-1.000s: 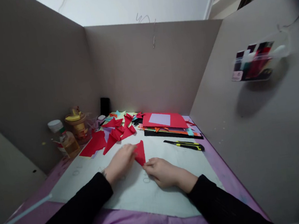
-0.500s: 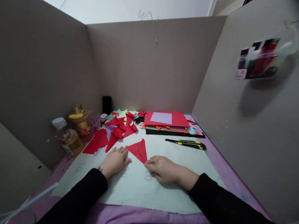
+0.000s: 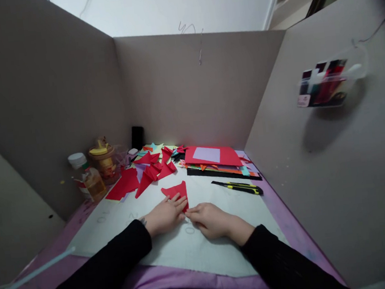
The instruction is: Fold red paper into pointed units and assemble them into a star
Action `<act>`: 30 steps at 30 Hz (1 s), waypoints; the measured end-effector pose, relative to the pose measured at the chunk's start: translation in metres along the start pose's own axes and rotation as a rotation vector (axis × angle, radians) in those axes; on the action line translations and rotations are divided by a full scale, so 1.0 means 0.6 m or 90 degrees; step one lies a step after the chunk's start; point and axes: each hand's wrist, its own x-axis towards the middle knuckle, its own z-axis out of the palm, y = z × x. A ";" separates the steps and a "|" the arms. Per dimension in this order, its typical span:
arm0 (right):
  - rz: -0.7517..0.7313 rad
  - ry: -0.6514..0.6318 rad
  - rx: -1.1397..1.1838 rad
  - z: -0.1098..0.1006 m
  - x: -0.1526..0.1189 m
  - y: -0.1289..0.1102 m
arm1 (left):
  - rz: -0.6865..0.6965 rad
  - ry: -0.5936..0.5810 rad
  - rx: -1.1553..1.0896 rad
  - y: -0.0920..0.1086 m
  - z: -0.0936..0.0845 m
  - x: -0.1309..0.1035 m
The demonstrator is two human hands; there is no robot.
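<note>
The red paper lies at twelve o'clock from the person. The left hand rests slightly spread fingers on it; the right hand pinches its six-o'clock tip. A slipping pinch could skew it.

1. Folded red paper: matt, creased.
2. White sheet: smooth, low in sheen, paper-like.
3. Purple cover: soft, wrinkled cloth.
4. Cutter handle: apparently plastic, black and yellow.
5. Bottle: clear, glossy; its white cap looks plastic.
6. Grey walls: smooth, matt.
7. Black sleeves: dull cloth.
8. Hanging holder: shiny clear plastic.
</note>
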 end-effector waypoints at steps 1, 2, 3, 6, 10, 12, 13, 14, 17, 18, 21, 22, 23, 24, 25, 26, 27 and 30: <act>0.003 0.006 0.006 0.000 -0.002 0.001 | 0.010 -0.018 -0.015 -0.002 0.004 0.003; 0.003 0.014 0.020 0.001 -0.004 0.003 | 0.009 -0.028 -0.026 -0.005 0.008 0.005; 0.003 0.024 0.043 0.003 -0.007 0.005 | 0.008 -0.034 -0.033 -0.009 0.011 0.006; 0.023 0.093 0.159 0.011 -0.017 0.017 | 0.003 -0.039 -0.039 -0.017 0.016 0.005; 0.078 0.237 0.205 0.021 -0.017 0.027 | -0.003 -0.040 -0.037 -0.016 0.018 0.003; 0.031 0.240 0.173 0.021 -0.011 0.026 | -0.002 -0.038 -0.037 -0.015 0.021 0.003; 0.002 0.230 0.153 0.021 -0.008 0.024 | -0.001 -0.033 -0.038 -0.015 0.024 0.003; -0.022 0.214 0.132 0.021 -0.005 0.022 | 0.004 -0.026 -0.040 -0.015 0.027 0.003; -0.034 0.162 0.090 0.020 -0.002 0.017 | 0.018 0.007 -0.057 -0.023 0.034 -0.001; -0.028 0.149 0.087 0.021 -0.002 0.016 | 0.017 0.019 -0.065 -0.028 0.034 -0.002; -0.009 0.131 0.093 0.022 -0.003 0.016 | -0.037 0.048 -0.081 -0.050 0.030 -0.009; -0.007 0.130 0.096 0.022 -0.003 0.016 | -0.068 0.052 -0.081 -0.059 0.027 -0.011; -0.003 0.130 0.098 0.022 -0.003 0.016 | -0.101 0.053 -0.079 -0.067 0.024 -0.013; -0.002 0.131 0.101 0.022 -0.003 0.016 | -0.130 0.052 -0.075 -0.076 0.021 -0.014; -0.002 0.132 0.104 0.021 -0.003 0.015 | -0.155 0.052 -0.070 -0.083 0.019 -0.016; -0.003 0.134 0.107 0.021 -0.002 0.015 | -0.172 0.053 -0.065 -0.089 0.017 -0.017; -0.005 0.138 0.112 0.020 -0.002 0.015 | -0.183 0.054 -0.059 -0.093 0.017 -0.018; -0.011 0.151 0.126 0.019 0.000 0.013 | -0.204 0.097 -0.043 -0.095 0.020 -0.023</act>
